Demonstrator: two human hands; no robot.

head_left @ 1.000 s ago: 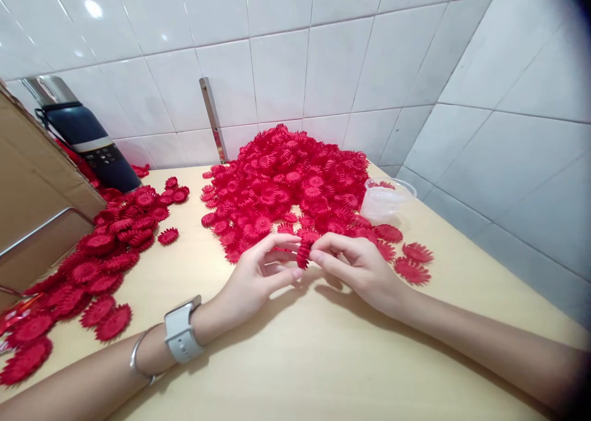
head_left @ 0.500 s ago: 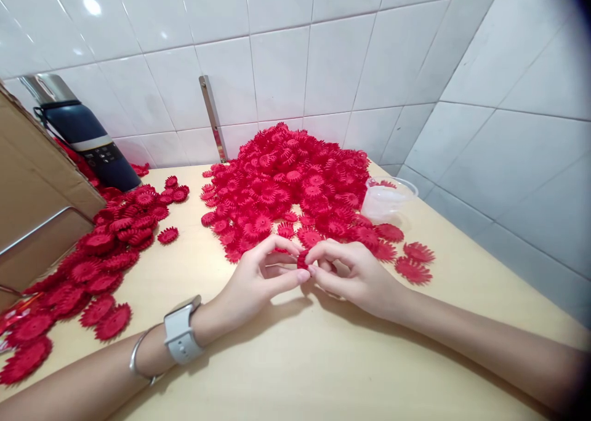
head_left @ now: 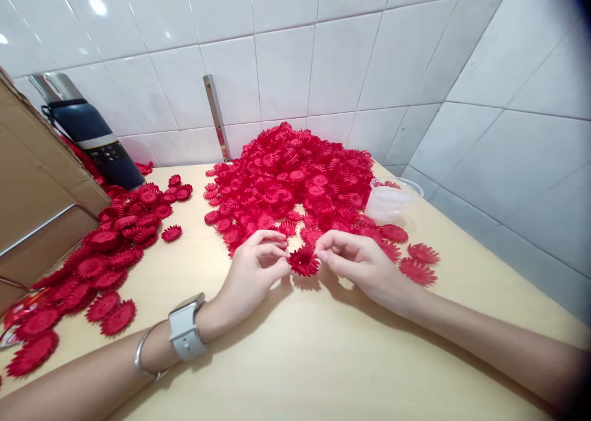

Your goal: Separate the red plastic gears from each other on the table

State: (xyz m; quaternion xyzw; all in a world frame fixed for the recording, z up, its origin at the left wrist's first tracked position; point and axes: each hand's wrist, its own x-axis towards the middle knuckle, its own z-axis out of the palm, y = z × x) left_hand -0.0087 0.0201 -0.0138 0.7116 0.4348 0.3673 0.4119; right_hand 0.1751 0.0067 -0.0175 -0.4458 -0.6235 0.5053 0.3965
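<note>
Between my two hands a dark red fabric flower (head_left: 305,261) with a fringed edge is held just above the table, its round face with a small centre hole turned toward me. My left hand (head_left: 258,273) pinches its left edge between thumb and fingers. On the opposite edge, my right hand (head_left: 357,264) grips it with thumb and forefinger. Right behind the hands rises a big heap of red fringed fabric flowers (head_left: 295,168). A watch (head_left: 187,328) and a metal bangle are on my left wrist.
A clear plastic cup (head_left: 392,199) stands right of the heap. More red flowers (head_left: 115,242) lie at the left, beside a cardboard box (head_left: 41,181) and a dark blue flask (head_left: 99,138). A metal strip (head_left: 216,119) leans on the tiled wall. Two loose flowers (head_left: 418,270) lie at the right.
The fabric flower, earlier edge-on and mostly covered by my fingers, now shows its round face. My hands have moved slightly apart, one at each side of it.
</note>
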